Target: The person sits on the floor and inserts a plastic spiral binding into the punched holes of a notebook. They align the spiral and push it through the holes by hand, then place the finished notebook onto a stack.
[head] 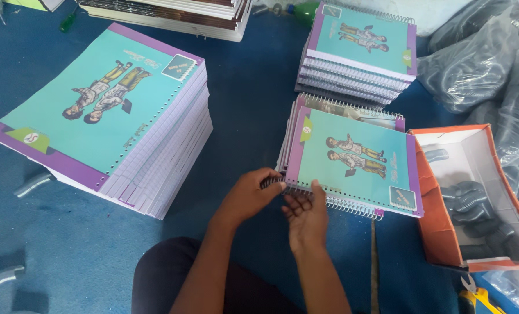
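Lower centre of the frame: left hand (249, 195), fingers curled narrow, pinching the left end of a metal spiral binding (329, 200). Right hand (306, 212), palm up just beside it, fingers partly bent, tips touching the coil and the near edge of the top notebook; whether it grips is unclear.

Item held: spiral notebook (355, 160), teal cover with purple border and two cartoon figures, topmost of a short pile right of centre on the blue mat (248, 93). Its bound edge faces the person; the coil's long axis runs left to right, dipping slightly rightward. Both hands meet at the coil's left end, the left hand outermost; the rest of the coil stretches away to the right of the fingers.

Surroundings:
- Tall stack of unbound punched sets (114, 110), same cover, left of frame, well apart from the hands.
- Finished pile of bound notebooks (361, 46), upper centre-right.
- Orange-edged cardboard box (474, 197), right, holding grey coils.
- Clear plastic bags (486, 58), upper right.
- Loose grey coil piece (33, 184) on the mat, lower left.
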